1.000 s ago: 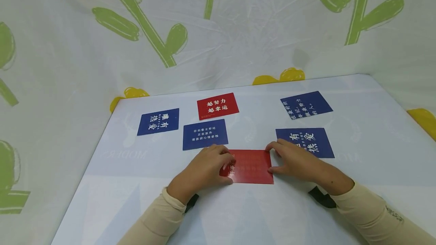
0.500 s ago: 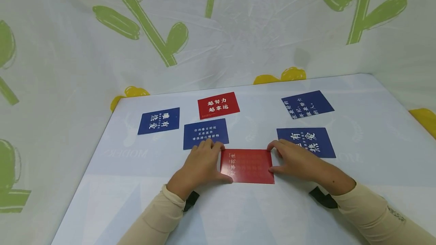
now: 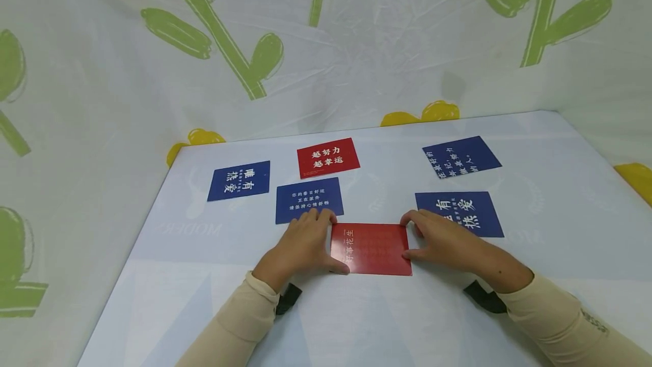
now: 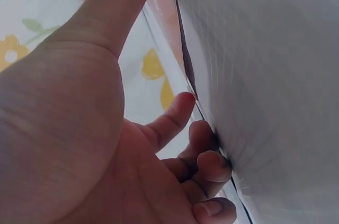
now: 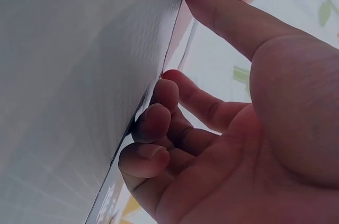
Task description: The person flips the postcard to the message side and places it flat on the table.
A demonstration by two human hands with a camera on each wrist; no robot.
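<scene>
Across the near middle of the white table (image 3: pixel 372 321), a red card (image 3: pixel 372 249) lies lengthwise from side to side. The left hand (image 3: pixel 301 245) holds its left end, thumb and forefinger set wide at the corners; the right hand (image 3: pixel 440 242) grips the right end, its spread narrower. One blue card (image 3: pixel 305 197) borders the left fingertips; a second blue card (image 3: pixel 481 217) is partly hidden by the right hand. White tabletop runs between these two.

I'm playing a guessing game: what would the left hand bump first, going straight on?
Probably the blue card ahead; the left hand overlaps its near edge in the picture, though touching is unclear.
</scene>
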